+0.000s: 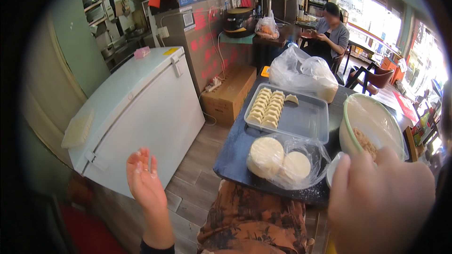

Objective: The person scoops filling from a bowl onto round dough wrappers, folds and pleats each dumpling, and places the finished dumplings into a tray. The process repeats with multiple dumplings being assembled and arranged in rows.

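My left hand (144, 180) is raised to the left of the table, palm up, with nothing in it. Large and blurred, my right hand (383, 197) is close to the camera; its fingers are curled and I cannot tell whether it holds anything. Beyond it, a green-rimmed bowl (348, 127) under plastic film contains minced filling (365, 143). A small white bowl (333, 169) is partly covered by the right hand. Round dough wrappers (266, 155) lie in a clear plastic bag at the table's near edge. Behind them, a clear plastic tray (307, 118) holds two rows of folded dumplings (272, 111) and a single one alongside.
The dark table (235, 148) also carries a filled plastic bag (303, 72) at its far end. A white chest freezer (152, 123) stands left, and a cardboard box (229, 95) is on the floor. A seated person (330, 31) is beyond the table near a chair (374, 77).
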`<action>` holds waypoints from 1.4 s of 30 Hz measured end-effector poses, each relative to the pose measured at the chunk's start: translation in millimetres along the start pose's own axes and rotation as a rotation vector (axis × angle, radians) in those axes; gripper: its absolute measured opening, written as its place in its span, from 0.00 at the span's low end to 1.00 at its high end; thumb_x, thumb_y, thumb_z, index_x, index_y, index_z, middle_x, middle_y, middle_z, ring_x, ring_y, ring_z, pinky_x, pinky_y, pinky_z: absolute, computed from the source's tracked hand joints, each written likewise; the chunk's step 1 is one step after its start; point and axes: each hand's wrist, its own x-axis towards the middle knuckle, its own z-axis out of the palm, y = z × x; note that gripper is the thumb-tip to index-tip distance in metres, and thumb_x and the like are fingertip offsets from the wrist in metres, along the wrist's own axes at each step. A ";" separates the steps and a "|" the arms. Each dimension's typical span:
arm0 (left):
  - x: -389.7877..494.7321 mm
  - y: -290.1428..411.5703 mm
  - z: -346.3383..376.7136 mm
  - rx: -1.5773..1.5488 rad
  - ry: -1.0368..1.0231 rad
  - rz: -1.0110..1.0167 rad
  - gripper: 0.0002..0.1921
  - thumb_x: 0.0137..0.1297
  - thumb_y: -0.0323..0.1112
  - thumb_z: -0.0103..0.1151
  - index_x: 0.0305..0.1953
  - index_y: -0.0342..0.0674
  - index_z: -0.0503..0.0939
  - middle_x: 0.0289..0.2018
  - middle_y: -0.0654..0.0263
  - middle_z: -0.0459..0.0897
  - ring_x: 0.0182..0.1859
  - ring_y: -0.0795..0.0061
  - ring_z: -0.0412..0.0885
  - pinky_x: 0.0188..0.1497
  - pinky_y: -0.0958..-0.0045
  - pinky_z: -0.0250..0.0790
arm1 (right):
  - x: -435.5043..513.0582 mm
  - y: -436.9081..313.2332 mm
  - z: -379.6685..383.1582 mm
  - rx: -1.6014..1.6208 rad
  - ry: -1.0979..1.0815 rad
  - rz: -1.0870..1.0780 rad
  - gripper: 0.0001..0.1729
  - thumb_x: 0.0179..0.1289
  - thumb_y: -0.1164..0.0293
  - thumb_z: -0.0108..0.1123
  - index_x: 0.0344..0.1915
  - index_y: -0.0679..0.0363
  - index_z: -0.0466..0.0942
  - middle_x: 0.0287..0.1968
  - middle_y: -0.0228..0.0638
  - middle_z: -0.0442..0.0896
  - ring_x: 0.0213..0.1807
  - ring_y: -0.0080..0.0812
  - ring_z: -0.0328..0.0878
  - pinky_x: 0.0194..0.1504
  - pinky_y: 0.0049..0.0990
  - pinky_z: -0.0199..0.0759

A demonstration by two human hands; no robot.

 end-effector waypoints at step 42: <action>28.7 -52.1 -53.9 -0.127 0.021 -0.178 0.15 0.67 0.37 0.46 0.53 0.42 0.70 0.57 0.60 0.72 0.66 0.65 0.62 0.68 0.59 0.50 | 8.5 -30.5 -42.1 0.100 -0.358 -0.202 0.13 0.51 0.73 0.61 0.40 0.54 0.77 0.31 0.33 0.76 0.37 0.40 0.76 0.36 0.34 0.73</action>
